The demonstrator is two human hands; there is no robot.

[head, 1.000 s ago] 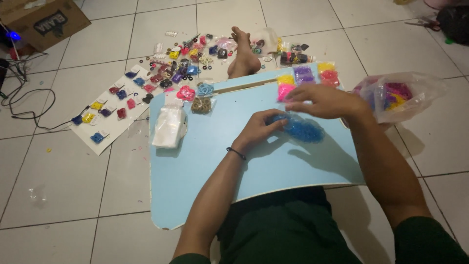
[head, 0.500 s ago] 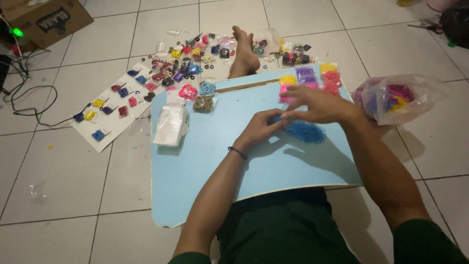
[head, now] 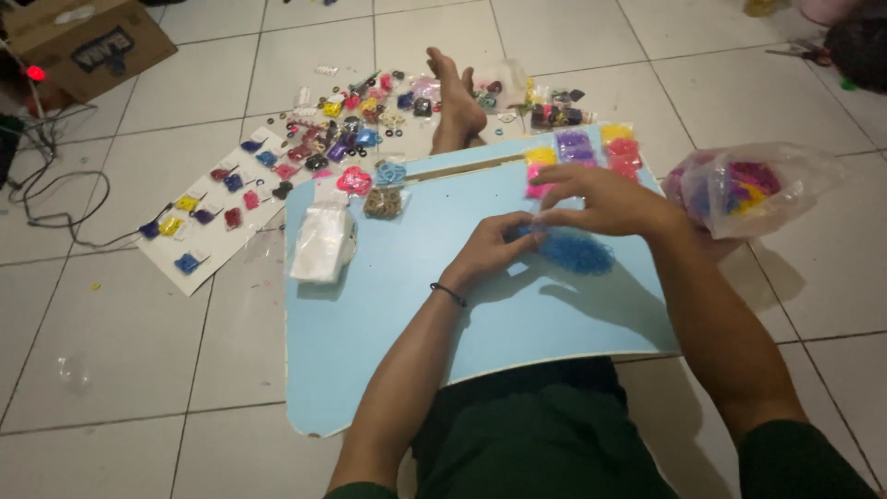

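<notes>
A heap of small blue rubber bands (head: 577, 250) lies on a light blue lap table (head: 397, 305). My left hand (head: 490, 248) rests at the heap's left edge, fingertips pinched together where a small clear bag seems to be. My right hand (head: 605, 198) hovers over the heap's top, fingers curled down toward the same spot. Both hands' fingertips meet near the left end of the heap. What exactly is pinched is too small to tell.
A stack of clear little bags (head: 323, 242) lies at the table's left. Packets of coloured bands (head: 582, 148) line its far edge. A plastic bag of mixed bands (head: 753, 185) sits at the right. White card with packets (head: 217, 208), loose trinkets, my foot (head: 455, 103), a cardboard box (head: 88, 42).
My right hand has drawn slightly back toward the heap, and my left hand's fingers closed in on its left edge. The view shifted a little.
</notes>
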